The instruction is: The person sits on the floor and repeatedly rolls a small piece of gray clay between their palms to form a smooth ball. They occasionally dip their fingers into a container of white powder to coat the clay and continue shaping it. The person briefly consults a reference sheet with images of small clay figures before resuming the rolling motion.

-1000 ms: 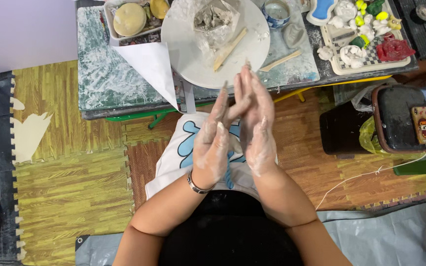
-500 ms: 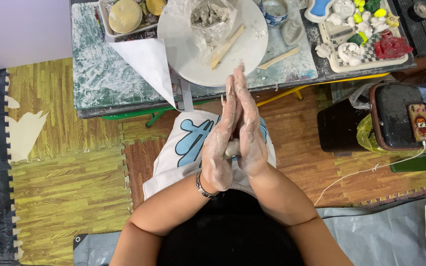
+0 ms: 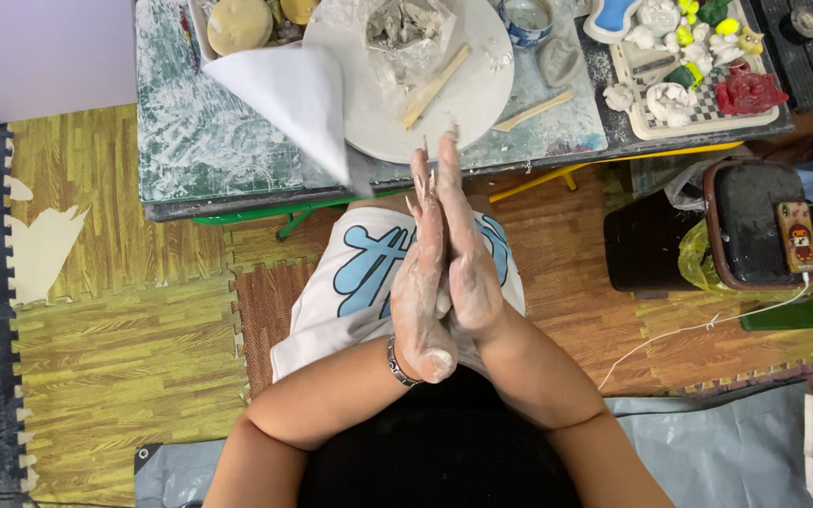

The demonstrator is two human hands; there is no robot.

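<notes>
Basically left hand (image 3: 422, 282) and right hand (image 3: 468, 254) pressed palm to palm, fingers (image 3: 451, 179) straight, clay-smeared; whether clay sits between the palms, cannot tell. Just past the fingertips: round white board (image 3: 378, 113) with bagged clay (image 3: 406, 28) on the desk (image 3: 190, 141).

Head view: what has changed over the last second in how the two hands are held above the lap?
The left hand and right hand have closed from slightly crossed, fingers apart, to flat palm-to-palm, fingertips pointing at the table. Whatever is pressed between the clay-smeared palms is hidden. The round board, wooden sticks and white apron lie as before.
</notes>
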